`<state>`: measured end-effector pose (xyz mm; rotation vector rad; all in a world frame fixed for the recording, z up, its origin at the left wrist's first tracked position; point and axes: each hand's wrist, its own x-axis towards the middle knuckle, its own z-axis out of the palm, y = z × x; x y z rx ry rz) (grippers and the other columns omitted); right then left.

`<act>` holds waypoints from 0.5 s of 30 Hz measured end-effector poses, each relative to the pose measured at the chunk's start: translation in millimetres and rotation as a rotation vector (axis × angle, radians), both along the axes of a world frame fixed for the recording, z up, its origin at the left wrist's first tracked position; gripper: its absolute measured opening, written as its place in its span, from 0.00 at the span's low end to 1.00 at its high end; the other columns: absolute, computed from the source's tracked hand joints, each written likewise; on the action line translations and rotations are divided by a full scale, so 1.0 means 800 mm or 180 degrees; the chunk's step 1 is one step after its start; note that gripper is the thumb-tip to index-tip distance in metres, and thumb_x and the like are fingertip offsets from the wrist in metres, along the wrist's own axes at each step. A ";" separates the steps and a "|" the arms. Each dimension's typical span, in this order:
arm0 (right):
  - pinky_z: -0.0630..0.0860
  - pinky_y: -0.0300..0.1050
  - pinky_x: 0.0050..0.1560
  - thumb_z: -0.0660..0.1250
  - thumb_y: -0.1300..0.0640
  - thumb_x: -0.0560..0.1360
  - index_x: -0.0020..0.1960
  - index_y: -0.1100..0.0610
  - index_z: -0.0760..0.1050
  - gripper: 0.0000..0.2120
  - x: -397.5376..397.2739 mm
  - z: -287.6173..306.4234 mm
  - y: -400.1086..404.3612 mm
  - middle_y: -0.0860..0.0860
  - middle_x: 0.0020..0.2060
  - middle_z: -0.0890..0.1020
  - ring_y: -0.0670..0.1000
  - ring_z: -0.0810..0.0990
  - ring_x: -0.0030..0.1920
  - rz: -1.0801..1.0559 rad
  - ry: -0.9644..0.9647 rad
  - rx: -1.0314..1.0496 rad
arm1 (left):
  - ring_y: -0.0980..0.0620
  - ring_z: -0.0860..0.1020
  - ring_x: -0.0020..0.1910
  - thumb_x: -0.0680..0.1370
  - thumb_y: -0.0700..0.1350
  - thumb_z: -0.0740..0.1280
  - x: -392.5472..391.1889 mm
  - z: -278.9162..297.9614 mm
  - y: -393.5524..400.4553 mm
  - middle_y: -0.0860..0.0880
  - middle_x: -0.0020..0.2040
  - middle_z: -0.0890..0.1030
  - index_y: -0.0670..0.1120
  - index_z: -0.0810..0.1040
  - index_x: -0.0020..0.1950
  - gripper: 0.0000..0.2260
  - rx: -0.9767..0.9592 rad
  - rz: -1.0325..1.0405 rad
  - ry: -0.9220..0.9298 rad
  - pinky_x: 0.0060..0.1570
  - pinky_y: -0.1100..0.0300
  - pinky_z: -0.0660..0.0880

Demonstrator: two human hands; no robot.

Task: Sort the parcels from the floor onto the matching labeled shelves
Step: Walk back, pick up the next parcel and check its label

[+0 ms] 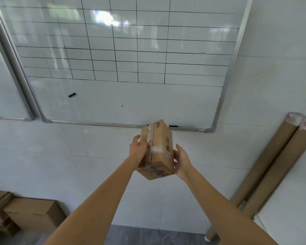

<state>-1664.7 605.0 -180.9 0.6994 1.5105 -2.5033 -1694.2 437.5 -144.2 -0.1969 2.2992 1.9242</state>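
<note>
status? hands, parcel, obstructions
Left hand grips parcel; right hand open against its side. Parcel in the air, facing whiteboard. No shelf in view. Nothing in the way.

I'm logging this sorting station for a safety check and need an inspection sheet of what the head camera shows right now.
Surface: dark floor along the bottom edge; no shelves in view.
Job's things: one taped cardboard parcel, held up in front of the wall.
Clutter: stacked cardboard boxes lower left; two cardboard tubes leaning at right.
Grippers: left hand grips the parcel's left side; right hand supports its right side.
Cables: nothing seen.
Surroundings: gridded whiteboard on a white wall, black marker on its ledge.
</note>
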 end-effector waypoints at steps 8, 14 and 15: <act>0.78 0.44 0.39 0.68 0.44 0.80 0.62 0.60 0.80 0.21 -0.008 0.002 -0.004 0.53 0.48 0.83 0.52 0.81 0.44 -0.0068 0.0334 0.0066 | 0.42 0.80 0.57 0.64 0.75 0.64 -0.013 -0.009 -0.001 0.43 0.60 0.79 0.51 0.69 0.69 0.41 0.0307 -0.0410 -0.0689 0.56 0.44 0.78; 0.82 0.50 0.54 0.69 0.33 0.74 0.64 0.53 0.80 0.29 -0.019 0.004 -0.004 0.55 0.60 0.84 0.56 0.82 0.59 0.0149 0.0329 0.0247 | 0.45 0.79 0.52 0.71 0.69 0.59 -0.012 0.002 -0.006 0.44 0.55 0.81 0.48 0.75 0.65 0.32 0.0237 -0.0624 -0.0665 0.50 0.51 0.77; 0.82 0.54 0.60 0.70 0.29 0.70 0.65 0.51 0.81 0.32 -0.022 0.004 -0.006 0.55 0.61 0.84 0.57 0.82 0.62 0.0331 0.0332 0.0238 | 0.45 0.81 0.52 0.74 0.68 0.58 -0.012 0.003 -0.004 0.44 0.55 0.82 0.48 0.77 0.64 0.30 0.0300 -0.0669 -0.0652 0.52 0.50 0.78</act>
